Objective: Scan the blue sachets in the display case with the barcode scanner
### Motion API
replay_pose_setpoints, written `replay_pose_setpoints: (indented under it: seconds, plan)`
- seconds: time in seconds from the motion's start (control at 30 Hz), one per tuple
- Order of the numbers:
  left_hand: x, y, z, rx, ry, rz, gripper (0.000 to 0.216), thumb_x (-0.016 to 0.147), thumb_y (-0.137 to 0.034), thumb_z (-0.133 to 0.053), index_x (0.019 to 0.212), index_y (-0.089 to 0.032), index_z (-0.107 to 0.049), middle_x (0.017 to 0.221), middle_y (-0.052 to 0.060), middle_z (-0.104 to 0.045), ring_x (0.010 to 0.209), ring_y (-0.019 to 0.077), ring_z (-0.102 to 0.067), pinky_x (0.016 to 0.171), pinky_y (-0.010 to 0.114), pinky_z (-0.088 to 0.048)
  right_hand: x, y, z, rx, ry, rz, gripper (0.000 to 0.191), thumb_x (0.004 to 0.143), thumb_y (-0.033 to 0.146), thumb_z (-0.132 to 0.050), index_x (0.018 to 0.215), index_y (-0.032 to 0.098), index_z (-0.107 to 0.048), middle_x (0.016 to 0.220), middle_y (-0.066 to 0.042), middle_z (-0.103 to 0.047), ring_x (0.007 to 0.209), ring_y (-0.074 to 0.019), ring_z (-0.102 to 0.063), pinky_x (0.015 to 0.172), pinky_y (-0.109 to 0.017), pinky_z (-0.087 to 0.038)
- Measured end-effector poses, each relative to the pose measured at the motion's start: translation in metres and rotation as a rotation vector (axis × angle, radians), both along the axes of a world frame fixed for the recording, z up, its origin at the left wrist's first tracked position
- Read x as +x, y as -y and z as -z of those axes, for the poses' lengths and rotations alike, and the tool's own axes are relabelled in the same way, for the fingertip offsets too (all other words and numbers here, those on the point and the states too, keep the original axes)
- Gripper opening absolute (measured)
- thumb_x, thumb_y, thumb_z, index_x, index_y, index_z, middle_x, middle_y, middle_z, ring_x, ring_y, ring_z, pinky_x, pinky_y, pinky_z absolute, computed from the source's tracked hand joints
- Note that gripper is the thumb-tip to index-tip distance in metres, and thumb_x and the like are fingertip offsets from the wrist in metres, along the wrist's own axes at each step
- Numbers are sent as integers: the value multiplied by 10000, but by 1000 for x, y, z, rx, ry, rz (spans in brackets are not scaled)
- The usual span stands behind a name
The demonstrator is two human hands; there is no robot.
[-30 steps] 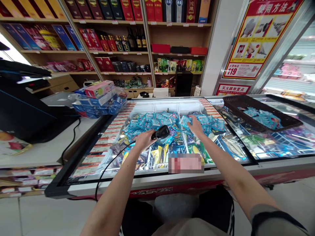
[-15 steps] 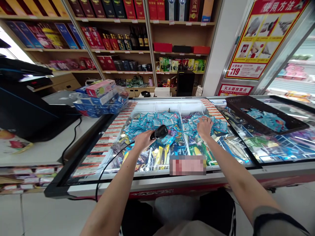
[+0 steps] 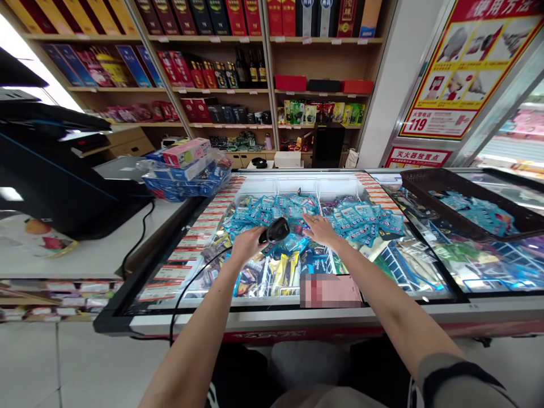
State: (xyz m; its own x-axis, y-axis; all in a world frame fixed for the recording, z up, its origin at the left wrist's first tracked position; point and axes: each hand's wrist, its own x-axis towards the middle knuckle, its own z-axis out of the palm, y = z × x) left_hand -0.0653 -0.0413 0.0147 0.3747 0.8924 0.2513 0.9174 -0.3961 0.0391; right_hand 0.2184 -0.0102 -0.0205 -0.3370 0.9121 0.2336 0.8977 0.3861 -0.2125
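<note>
Shop shelves (image 3: 229,90) back an open freezer (image 3: 272,320); left grip (image 3: 247,245) clasps a scanner (image 3: 276,229), right grip (image 3: 321,231) spread empty over blue packets (image 3: 361,218).

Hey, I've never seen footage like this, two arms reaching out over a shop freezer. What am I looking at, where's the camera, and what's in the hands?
There is no machine here. The camera sits on a person's head and looks forward and down, so both bare arms are that person's own. The left hand grips a black corded barcode scanner. The right hand is open, fingers stretched over blue packets heaped in an open chest freezer. A dark tray holding more packets rests on the glass lid at right. A black till stands on the counter at left.
</note>
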Motion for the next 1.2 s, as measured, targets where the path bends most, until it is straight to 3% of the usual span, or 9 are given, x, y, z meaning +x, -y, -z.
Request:
replay_pose_setpoints:
  seconds: [0.13,0.4,0.57,0.67,0.77,0.93,1.07,1.2]
  plan:
    - [-3,1,0,11,11,3,330,813,-365,-486,1097,-234,-591,1055,53,-668,896,207,-630,654,259,-421,2,4,1,32,19,-50,494,905,392,-451,1378,255,-407,1348,-72,-497,1225,-255,-416,1011,-412,-326]
    - [-2,3,2,38,0,34,318,801,-359,-499,1077,-230,-591,1016,43,-671,877,221,-631,604,268,-400,18,20,0,117,69,-253,323,914,303,-452,1183,204,-600,1191,-97,-579,1100,-225,-501,958,-387,-388]
    - [-1,5,2,33,2,33,317,798,-388,-510,1056,-224,-593,994,47,-674,870,223,-631,593,265,-388,15,27,-8,8,-53,-382,274,926,301,-438,1096,251,-647,1085,-41,-638,1008,-170,-558,878,-310,-432]
    - [1,7,1,39,13,45,319,802,-400,-508,1059,-230,-592,1001,42,-673,860,218,-632,587,266,-384,14,24,-10,47,-136,-228,325,940,226,-370,1153,236,-615,1142,-41,-626,1055,-159,-547,905,-297,-422]
    - [3,8,-1,39,12,55,320,802,-402,-509,1062,-236,-595,1015,41,-672,860,217,-632,582,266,-382,14,15,-9,102,-106,-86,366,917,218,-414,1257,174,-541,1268,-93,-559,1185,-199,-478,1011,-346,-350]
    - [6,10,-4,21,15,61,330,783,-371,-527,1079,-244,-598,1027,40,-673,881,220,-632,601,264,-392,14,8,-11,-75,-12,-53,578,836,382,-580,1354,174,-428,1350,-115,-492,1231,-248,-452,1033,-353,-322]
    - [7,11,-5,15,13,72,332,784,-360,-515,1084,-243,-598,1025,40,-674,871,218,-633,605,266,-399,13,7,-18,-107,-11,20,851,681,479,-717,1389,157,-370,1354,-161,-467,1241,-310,-431,994,-369,-361]
    - [8,13,-5,16,8,69,328,788,-356,-510,1086,-249,-596,1025,37,-674,880,223,-635,617,271,-410,12,6,-25,-213,-115,7,984,486,415,-840,1347,181,-423,1378,-134,-458,1278,-313,-393,1046,-355,-309]
